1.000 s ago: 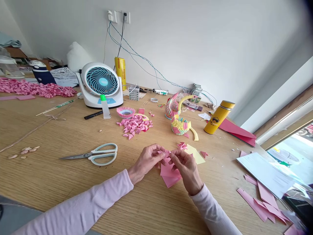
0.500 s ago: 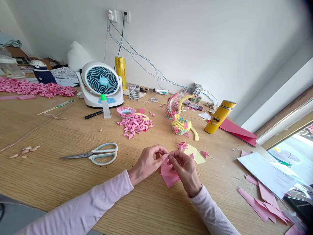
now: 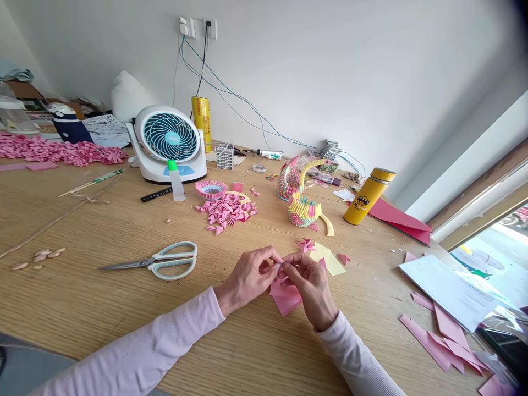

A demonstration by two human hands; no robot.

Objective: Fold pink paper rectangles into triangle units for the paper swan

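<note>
My left hand (image 3: 246, 278) and my right hand (image 3: 310, 286) meet over the wooden table (image 3: 103, 308), fingertips pinched together on a small pink paper piece (image 3: 281, 268). Beneath them lie flat pink paper sheets (image 3: 285, 297). Just beyond my right hand lie a yellow paper sheet (image 3: 330, 259) and a few folded pink triangles (image 3: 306, 245). Both arms wear pale pink sleeves.
Scissors (image 3: 159, 262) lie to the left of my hands. Further back are a pile of folded pink triangles (image 3: 227, 211), a white desk fan (image 3: 170, 142), a glue bottle (image 3: 176, 180), paper-module models (image 3: 304, 210) and a yellow flask (image 3: 368, 196). Pink paper strips (image 3: 443, 338) and white papers (image 3: 447, 291) lie right.
My fingertips have drawn closer together, pinching the small pink piece more tightly. The hands stay in the same spot above the pink sheets.
</note>
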